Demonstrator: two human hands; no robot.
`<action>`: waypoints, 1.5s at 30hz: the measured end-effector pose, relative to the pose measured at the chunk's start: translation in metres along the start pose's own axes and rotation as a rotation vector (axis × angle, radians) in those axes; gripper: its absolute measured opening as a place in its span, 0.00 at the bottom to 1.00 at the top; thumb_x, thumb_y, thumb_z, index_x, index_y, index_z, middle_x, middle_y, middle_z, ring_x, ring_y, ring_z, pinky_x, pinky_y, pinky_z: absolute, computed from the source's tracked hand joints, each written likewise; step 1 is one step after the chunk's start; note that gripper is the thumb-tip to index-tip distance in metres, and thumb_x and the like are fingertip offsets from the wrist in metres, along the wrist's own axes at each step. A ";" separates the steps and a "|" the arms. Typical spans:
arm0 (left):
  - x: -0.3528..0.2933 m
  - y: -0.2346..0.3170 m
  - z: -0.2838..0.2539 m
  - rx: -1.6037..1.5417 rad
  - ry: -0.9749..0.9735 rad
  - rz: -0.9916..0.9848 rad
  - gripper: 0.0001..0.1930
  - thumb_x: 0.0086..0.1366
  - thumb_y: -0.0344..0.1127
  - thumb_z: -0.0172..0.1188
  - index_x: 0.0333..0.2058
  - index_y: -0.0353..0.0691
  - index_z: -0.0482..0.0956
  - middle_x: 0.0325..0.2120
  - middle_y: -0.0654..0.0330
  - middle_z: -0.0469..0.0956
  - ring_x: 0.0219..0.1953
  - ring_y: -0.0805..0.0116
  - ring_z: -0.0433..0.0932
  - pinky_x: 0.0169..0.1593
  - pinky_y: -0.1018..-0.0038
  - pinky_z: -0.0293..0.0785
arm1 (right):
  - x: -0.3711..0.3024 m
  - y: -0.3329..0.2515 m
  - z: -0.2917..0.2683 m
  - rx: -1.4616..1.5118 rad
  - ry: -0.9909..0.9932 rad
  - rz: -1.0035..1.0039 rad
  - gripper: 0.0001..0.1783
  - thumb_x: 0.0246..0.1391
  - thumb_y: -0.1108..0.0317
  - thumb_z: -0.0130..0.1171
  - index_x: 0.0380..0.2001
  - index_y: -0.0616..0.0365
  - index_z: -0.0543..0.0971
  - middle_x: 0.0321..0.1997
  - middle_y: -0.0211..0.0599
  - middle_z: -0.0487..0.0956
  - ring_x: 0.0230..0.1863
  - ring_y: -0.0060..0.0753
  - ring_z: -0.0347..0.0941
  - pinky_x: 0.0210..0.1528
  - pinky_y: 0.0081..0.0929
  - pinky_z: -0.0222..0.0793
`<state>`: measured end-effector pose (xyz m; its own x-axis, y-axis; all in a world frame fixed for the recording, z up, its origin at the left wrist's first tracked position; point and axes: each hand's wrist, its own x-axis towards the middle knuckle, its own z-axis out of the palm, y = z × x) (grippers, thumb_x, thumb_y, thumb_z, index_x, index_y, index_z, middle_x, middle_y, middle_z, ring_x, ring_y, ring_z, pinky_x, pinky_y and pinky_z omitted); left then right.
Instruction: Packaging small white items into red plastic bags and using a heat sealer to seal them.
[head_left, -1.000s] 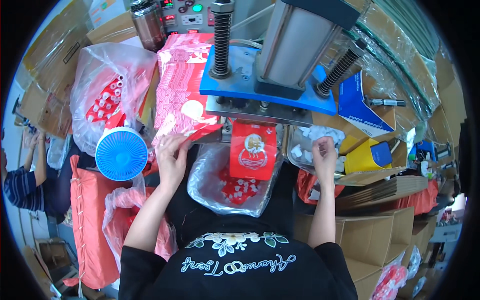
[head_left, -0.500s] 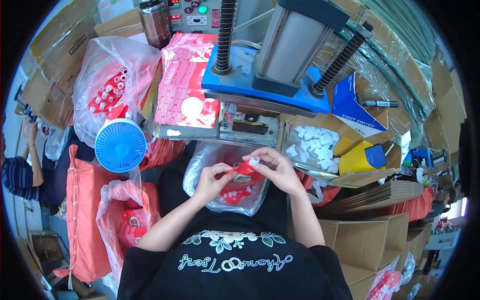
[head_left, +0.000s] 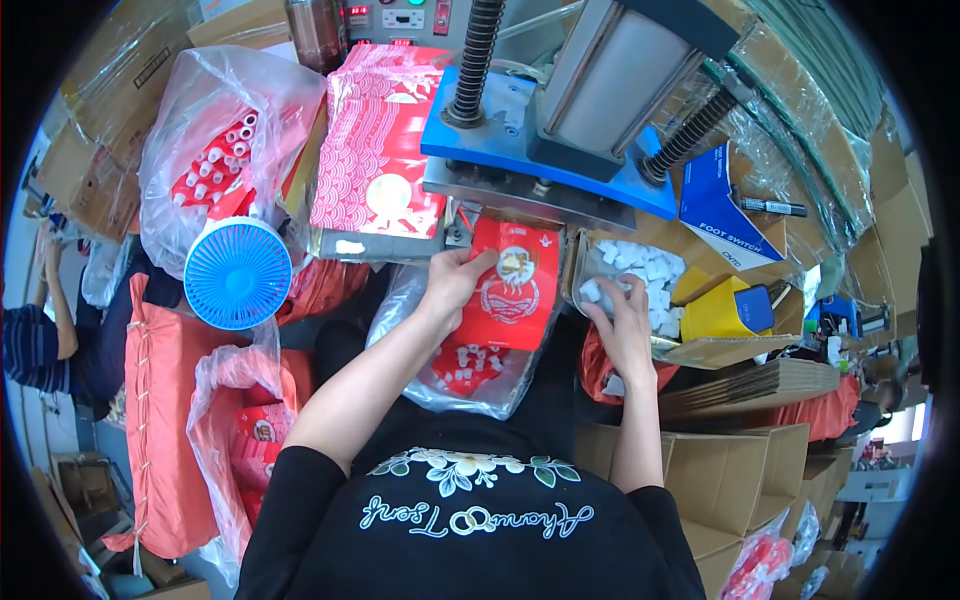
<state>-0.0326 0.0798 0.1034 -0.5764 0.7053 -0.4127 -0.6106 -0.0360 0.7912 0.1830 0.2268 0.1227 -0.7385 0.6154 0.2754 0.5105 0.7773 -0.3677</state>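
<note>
My left hand point(head_left: 452, 287) pinches the upper left edge of a flat red printed pouch point(head_left: 520, 285), held up in front of the press's lower bed. Below the pouch, a clear plastic bag point(head_left: 400, 345) holds red pouches with white spouts point(head_left: 468, 368). My right hand point(head_left: 625, 325) is at the near left corner of a cardboard box of small white plastic pieces point(head_left: 657, 290). One white plastic piece point(head_left: 591, 290) shows between its thumb and forefinger. A stack of red and pink pouches point(head_left: 375, 150) lies left of the press.
A press with a blue plate point(head_left: 495, 125) and spring posts stands ahead. A blue fan point(head_left: 238, 272) and a clear bag of spouted pouches point(head_left: 165, 140) are at left. Open cartons point(head_left: 740, 470) stand at right. Another person's arm point(head_left: 60, 315) shows far left.
The rolled pouch with the white spout has left my hands. My left hand now has a flat red pouch farther forward. My right hand has moved right to the white pieces.
</note>
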 end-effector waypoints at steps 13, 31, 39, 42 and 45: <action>0.010 0.050 -0.086 1.427 0.405 0.954 0.38 0.54 0.43 0.69 0.63 0.42 0.65 0.64 0.51 0.62 0.68 0.52 0.57 0.68 0.55 0.50 | 0.041 0.051 0.023 0.723 -0.142 0.132 0.13 0.65 0.68 0.50 0.50 0.56 0.76 0.28 0.28 0.73 0.34 0.18 0.69 0.38 0.22 0.66; -0.057 -0.028 -0.066 0.903 0.012 0.652 0.10 0.51 0.24 0.63 0.35 0.38 0.84 0.30 0.54 0.81 0.36 0.56 0.81 0.39 0.68 0.74 | 0.027 -0.071 -0.005 0.729 -0.356 -0.038 0.13 0.53 0.66 0.65 0.40 0.59 0.83 0.29 0.36 0.82 0.29 0.25 0.76 0.34 0.24 0.69; -0.058 -0.026 -0.052 0.887 -0.199 0.321 0.08 0.61 0.32 0.64 0.33 0.31 0.83 0.25 0.58 0.82 0.30 0.76 0.80 0.35 0.74 0.74 | 0.042 -0.070 0.010 0.674 -0.586 -0.111 0.20 0.49 0.65 0.67 0.48 0.55 0.81 0.25 0.33 0.78 0.29 0.23 0.73 0.35 0.26 0.68; -0.042 -0.027 -0.045 0.702 -0.193 0.303 0.12 0.63 0.36 0.64 0.36 0.30 0.84 0.26 0.54 0.84 0.28 0.72 0.81 0.33 0.74 0.75 | 0.046 -0.060 0.010 0.739 -0.346 -0.044 0.24 0.50 0.72 0.65 0.53 0.58 0.78 0.21 0.25 0.75 0.27 0.15 0.69 0.36 0.20 0.66; -0.032 -0.006 -0.018 0.460 -0.053 0.048 0.19 0.64 0.40 0.65 0.43 0.25 0.79 0.35 0.53 0.83 0.35 0.67 0.84 0.39 0.74 0.80 | 0.049 -0.028 0.009 0.818 -0.157 0.105 0.18 0.52 0.72 0.63 0.48 0.60 0.80 0.21 0.24 0.75 0.27 0.14 0.69 0.38 0.19 0.64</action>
<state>-0.0201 0.0443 0.1038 -0.5620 0.7461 -0.3569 -0.2731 0.2399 0.9316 0.1285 0.2341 0.1380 -0.7884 0.6071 0.0990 0.1448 0.3395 -0.9294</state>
